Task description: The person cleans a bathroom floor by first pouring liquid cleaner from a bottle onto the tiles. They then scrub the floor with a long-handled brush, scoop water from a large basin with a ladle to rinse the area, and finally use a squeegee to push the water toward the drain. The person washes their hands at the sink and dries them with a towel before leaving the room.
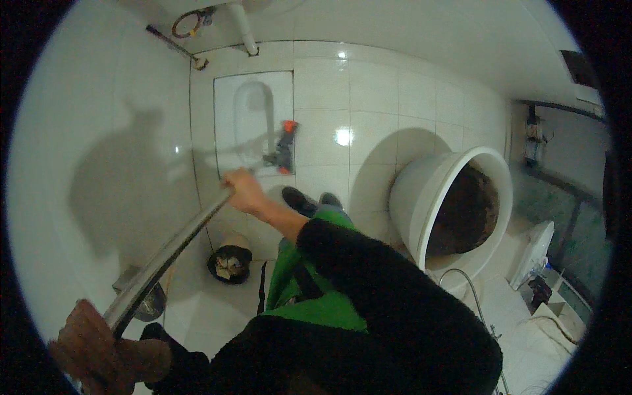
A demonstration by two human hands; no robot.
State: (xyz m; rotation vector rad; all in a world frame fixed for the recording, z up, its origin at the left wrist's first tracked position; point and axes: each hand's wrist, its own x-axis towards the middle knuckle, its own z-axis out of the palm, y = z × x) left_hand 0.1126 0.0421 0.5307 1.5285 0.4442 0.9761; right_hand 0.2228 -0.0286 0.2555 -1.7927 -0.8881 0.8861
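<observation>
A long metallic pole (170,244) runs slantwise from lower left towards the middle of the view. My left hand (106,343) grips its upper end near the lower left rim. Farther down the pole, my right hand (243,190) is closed around it, the arm in a black sleeve. Beyond my right hand lies a blurred dark grey cleaning head (284,148) with orange ends. It rests at the right edge of a white squat toilet (254,111) set into the tiled floor. The join between pole and head is partly hidden by my right hand.
A large white tub (419,197) with dark brown contents stands on the right. A waste bin (229,266) holding crumpled paper sits near the left wall. A white pipe (243,29) meets the floor behind the toilet. My dark shoes (298,200) stand on the tiles.
</observation>
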